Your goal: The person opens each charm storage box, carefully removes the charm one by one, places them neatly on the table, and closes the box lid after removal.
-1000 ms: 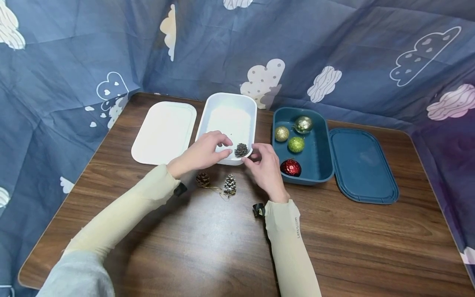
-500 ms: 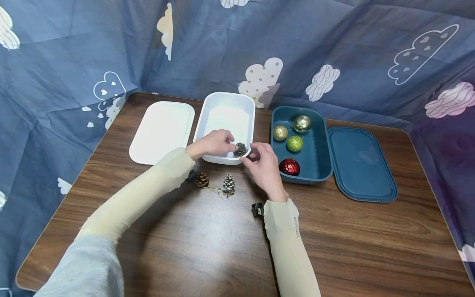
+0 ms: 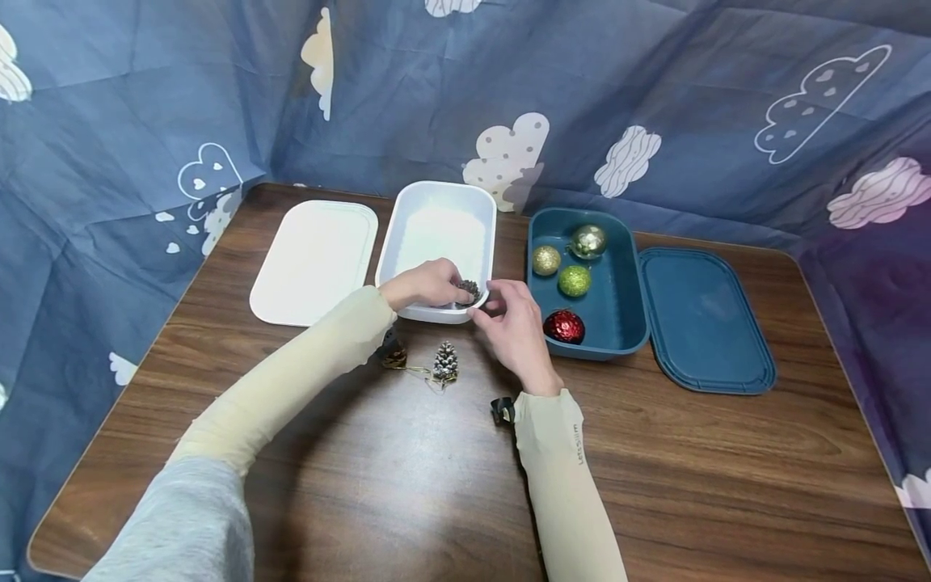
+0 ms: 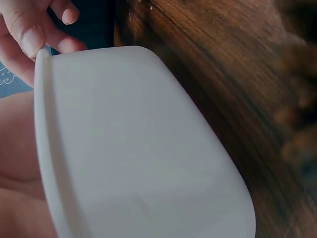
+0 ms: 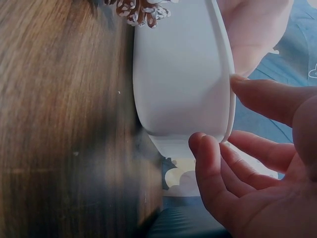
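My left hand (image 3: 432, 284) reaches over the near rim of the white box (image 3: 407, 214) and pinches a dark pine cone (image 3: 472, 287) in the near right corner. Fingers partly cover that cone. At the same corner, my right hand (image 3: 515, 325) holds the rim; its thumb (image 5: 260, 94) touches the near edge and the fingers curl by the side. On the table in front lie a white-tipped pine cone (image 3: 445, 361) and a brown pine cone (image 3: 395, 359), the latter partly hidden by the left wrist camera. In the left wrist view, the box wall hides the left fingertips.
A blue box (image 3: 618, 299) right of the white one contains a red bauble (image 3: 564, 326), a green ball (image 3: 575, 280) and gold balls (image 3: 546, 260). Its blue lid (image 3: 709, 319) lies farther right. A white lid (image 3: 316, 263) lies left.
My left hand has moved right and down into the white box, from open beside the dark pine cone to pinching it. The right hand stays at the box corner.
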Demonstrator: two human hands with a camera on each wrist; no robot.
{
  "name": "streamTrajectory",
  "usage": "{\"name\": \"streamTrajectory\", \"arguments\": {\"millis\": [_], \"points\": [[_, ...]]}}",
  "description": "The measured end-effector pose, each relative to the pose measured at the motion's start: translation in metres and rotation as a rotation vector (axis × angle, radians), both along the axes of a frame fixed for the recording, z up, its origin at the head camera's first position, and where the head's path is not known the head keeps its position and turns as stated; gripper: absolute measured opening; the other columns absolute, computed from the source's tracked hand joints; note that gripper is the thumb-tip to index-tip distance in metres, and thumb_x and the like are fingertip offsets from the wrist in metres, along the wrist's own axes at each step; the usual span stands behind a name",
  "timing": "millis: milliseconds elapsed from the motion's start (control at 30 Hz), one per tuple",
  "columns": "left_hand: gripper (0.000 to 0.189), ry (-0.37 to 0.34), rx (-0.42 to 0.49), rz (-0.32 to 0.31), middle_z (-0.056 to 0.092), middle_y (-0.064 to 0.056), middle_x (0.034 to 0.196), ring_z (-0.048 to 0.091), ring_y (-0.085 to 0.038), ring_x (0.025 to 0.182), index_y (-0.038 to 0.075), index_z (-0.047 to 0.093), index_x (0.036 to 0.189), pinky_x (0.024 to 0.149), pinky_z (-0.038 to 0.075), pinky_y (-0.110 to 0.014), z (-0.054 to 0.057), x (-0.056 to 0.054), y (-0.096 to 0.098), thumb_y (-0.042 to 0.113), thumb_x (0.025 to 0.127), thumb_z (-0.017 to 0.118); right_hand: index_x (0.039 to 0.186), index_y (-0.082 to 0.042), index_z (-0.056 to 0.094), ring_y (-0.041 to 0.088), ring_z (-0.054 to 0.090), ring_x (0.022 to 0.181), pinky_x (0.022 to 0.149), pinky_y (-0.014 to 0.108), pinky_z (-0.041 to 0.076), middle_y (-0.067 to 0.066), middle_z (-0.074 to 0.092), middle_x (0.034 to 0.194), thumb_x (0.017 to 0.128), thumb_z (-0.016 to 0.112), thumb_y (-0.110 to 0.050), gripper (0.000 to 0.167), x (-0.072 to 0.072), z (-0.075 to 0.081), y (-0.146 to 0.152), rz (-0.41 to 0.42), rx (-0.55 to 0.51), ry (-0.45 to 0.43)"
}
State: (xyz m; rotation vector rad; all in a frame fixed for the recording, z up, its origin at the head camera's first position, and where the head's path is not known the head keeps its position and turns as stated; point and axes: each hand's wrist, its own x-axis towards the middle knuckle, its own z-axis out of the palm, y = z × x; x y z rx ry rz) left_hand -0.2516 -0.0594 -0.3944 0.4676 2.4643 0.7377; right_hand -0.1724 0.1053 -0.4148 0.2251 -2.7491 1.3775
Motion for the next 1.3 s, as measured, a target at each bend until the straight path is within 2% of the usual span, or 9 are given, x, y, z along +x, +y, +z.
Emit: {"name": "streamTrajectory", "arguments": {"millis": [233, 467, 733, 933, 1300], "points": [[0.03, 0.006, 0.002, 0.031, 0.06, -0.003, 0.081, 0.052, -0.016, 0.073, 0.001, 0.068, 0.102, 0.063, 0.041, -0.023, 0.0, 0.002, 0.0, 0.028, 0.09, 0.063, 0.125, 0.001, 0.058, 0.023, 0.068, 0.09, 0.077, 0.032, 0.057, 0.012, 0.055, 0.12, 0.085, 0.073, -0.018, 0.047, -0.001, -0.001, -0.001, 0.001, 0.007, -0.002], [0.03, 0.014, 0.024, 0.057, 0.062, -0.002, 0.079, 0.052, -0.015, 0.072, 0.002, 0.066, 0.101, 0.067, 0.043, -0.024, -0.002, 0.004, 0.0, 0.028, 0.087, 0.067, 0.125, 0.0, 0.059, 0.023, 0.068, 0.089, 0.076, 0.033, 0.057, 0.011, 0.055, 0.12, 0.085, 0.074, -0.019, 0.047, 0.0, 0.0, -0.001, 0.001, 0.015, 0.003], [0.035, 0.059, 0.007, 0.062, 0.067, -0.009, 0.1, 0.058, -0.021, 0.09, 0.001, 0.061, 0.106, 0.085, 0.048, -0.032, 0.0, 0.003, -0.001, 0.027, 0.084, 0.071, 0.125, 0.0, 0.058, 0.023, 0.068, 0.089, 0.076, 0.032, 0.058, 0.012, 0.054, 0.119, 0.085, 0.074, -0.018, 0.047, 0.002, 0.001, 0.0, 0.002, 0.007, 0.0], [0.036, 0.069, -0.005, 0.073, 0.065, -0.009, 0.102, 0.056, -0.022, 0.092, 0.002, 0.061, 0.109, 0.086, 0.047, -0.033, 0.005, 0.002, -0.003, 0.027, 0.084, 0.071, 0.125, 0.0, 0.058, 0.022, 0.068, 0.088, 0.077, 0.031, 0.058, 0.011, 0.054, 0.12, 0.085, 0.074, -0.018, 0.047, 0.001, 0.001, -0.001, 0.0, 0.008, -0.009], [0.048, 0.075, 0.063, 0.118, 0.066, -0.015, 0.111, 0.06, -0.025, 0.101, 0.0, 0.058, 0.121, 0.091, 0.048, -0.034, 0.019, -0.001, -0.016, 0.025, 0.083, 0.072, 0.126, 0.0, 0.058, 0.022, 0.068, 0.086, 0.076, 0.032, 0.058, 0.011, 0.055, 0.119, 0.085, 0.074, -0.019, 0.048, -0.001, 0.0, -0.001, -0.004, 0.025, -0.006]]}}
